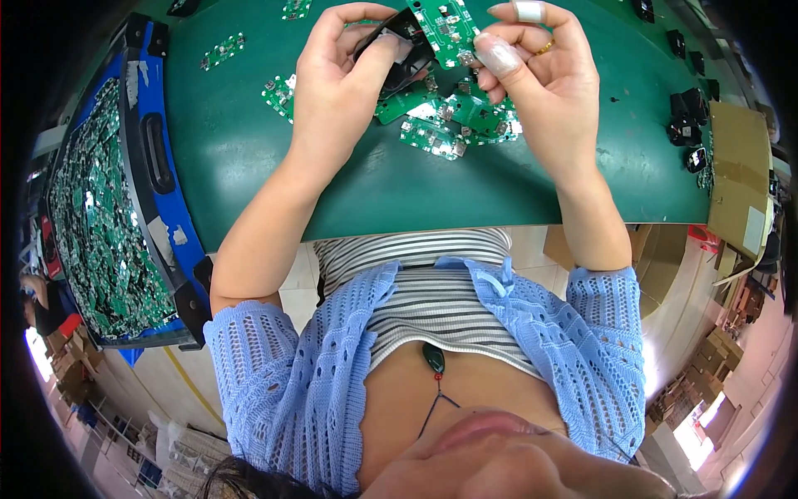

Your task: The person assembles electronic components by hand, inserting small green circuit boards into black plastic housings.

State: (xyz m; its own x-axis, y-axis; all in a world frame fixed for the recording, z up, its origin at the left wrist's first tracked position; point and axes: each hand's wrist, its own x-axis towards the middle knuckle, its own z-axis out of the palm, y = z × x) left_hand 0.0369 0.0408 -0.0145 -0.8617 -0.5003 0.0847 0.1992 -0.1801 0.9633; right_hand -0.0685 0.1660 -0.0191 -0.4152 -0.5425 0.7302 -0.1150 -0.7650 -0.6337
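My left hand [342,79] is closed around a small black plastic housing [407,51], its thumb pressed into the open side. A green circuit board [449,32] with small parts on it is pinched between the thumb and fingers of my right hand [544,79], close beside the housing. Tape or a wrap covers the right thumb and one fingertip. Under both hands, several loose circuit boards [432,138] lie in a pile on the green work surface [399,195]. Part of the housing's inside is hidden by my left thumb.
On the left stands a blue and black bin [158,158] filled with circuit boards [104,224]. Single boards [223,51] lie on the far left of the table. Several black housings [686,125] line the right edge, beside a cardboard box [738,175].
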